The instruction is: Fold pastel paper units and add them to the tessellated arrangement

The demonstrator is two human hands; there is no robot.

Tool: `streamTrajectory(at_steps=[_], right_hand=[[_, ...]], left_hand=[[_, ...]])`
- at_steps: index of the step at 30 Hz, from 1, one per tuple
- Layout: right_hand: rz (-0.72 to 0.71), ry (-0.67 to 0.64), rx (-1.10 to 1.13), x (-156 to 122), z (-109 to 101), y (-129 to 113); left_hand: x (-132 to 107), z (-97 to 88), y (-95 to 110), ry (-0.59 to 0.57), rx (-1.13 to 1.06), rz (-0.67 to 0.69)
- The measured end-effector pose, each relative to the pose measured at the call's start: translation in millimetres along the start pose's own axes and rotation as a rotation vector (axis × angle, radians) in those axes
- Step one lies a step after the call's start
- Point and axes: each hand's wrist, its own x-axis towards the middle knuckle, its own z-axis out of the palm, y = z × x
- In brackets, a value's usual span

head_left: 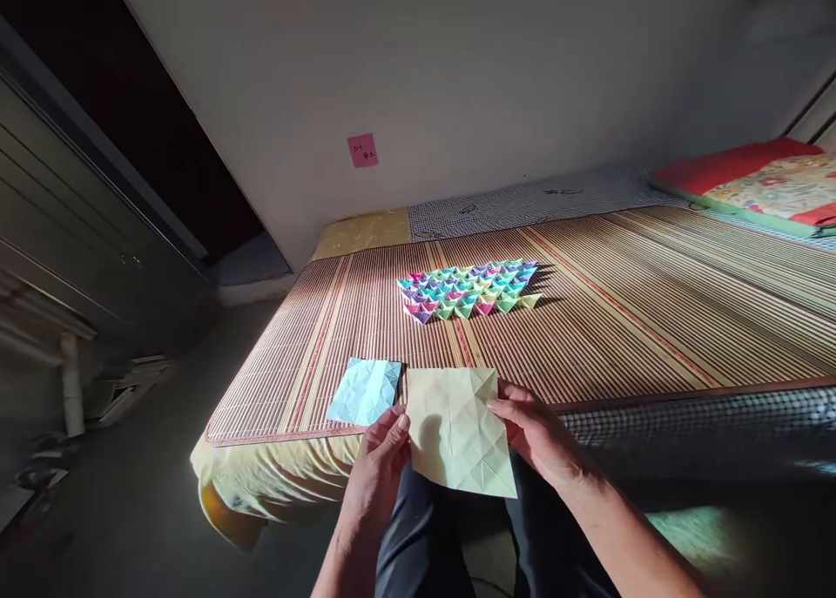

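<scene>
Between both hands I hold a pale yellow square sheet of paper [461, 433], opened out and marked with a grid of creases. My left hand [385, 450] pinches its left edge, thumb on top. On the opposite side, my right hand [532, 428] grips the edge near the upper right corner. A shadow falls across the paper's left half. Just beyond my left hand, a light blue creased sheet of paper [366, 391] lies flat near the mat's front edge. Farther back, several rows of small folded paper boats [467, 289] in many colours stand close together.
A striped bamboo mat [607, 319] covers the bed, with a yellow cloth [287, 476] hanging over its front left edge. A pink note [362, 151] is stuck on the wall. Red and floral folded bedding [751, 180] lies at the far right.
</scene>
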Motion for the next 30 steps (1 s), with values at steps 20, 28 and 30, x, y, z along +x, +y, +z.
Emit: streamTrajectory(at_steps=[20,28,30], right_hand=[[-0.134,0.213,-0.452,-37.2,-15.7,1.0],[0.057,0.285,0.004,-35.6,0.5,1.9],[0.059,0.214,0.006,-33.1,3.7,7.2]], left_hand=[[-13.7,19.7,-11.4,0.123,0.161,0.027],[-19.1,12.3,-22.6,0.041,0.261,0.101],[-19.8,14.9,-31.5,0.017,0.313,0.143]])
